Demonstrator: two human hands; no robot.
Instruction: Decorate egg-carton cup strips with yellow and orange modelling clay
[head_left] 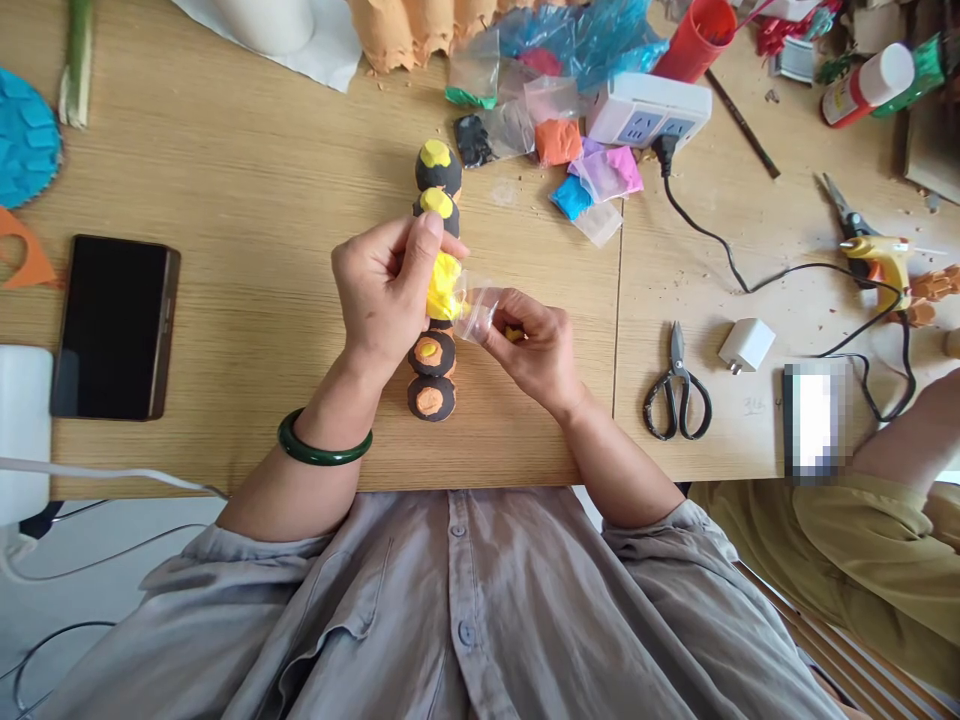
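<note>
My left hand (pixel 386 290) is closed around a small clear bag of yellow modelling clay (pixel 444 285), pinched between thumb and fingers. My right hand (pixel 544 350) grips the bag's open plastic end, with a bit of yellow clay (pixel 514 332) showing among its curled fingers. Beneath the hands runs a row of black rounded pieces, the middle partly hidden. The far black piece (pixel 439 177) has a yellow patch on top, as does the one beside it. Nearer me, one black piece (pixel 433 353) bears an orange disc with a yellow dot; the nearest piece (pixel 431 398) has only orange.
Clay packets, including an orange one (pixel 558 142), lie beside a white power strip (pixel 649 108). Black-handled scissors (pixel 677 385) and a white charger plug (pixel 747 345) are on the right, near a glue gun (pixel 881 265) and its cable. A phone (pixel 112 327) lies left. Another person sits at right.
</note>
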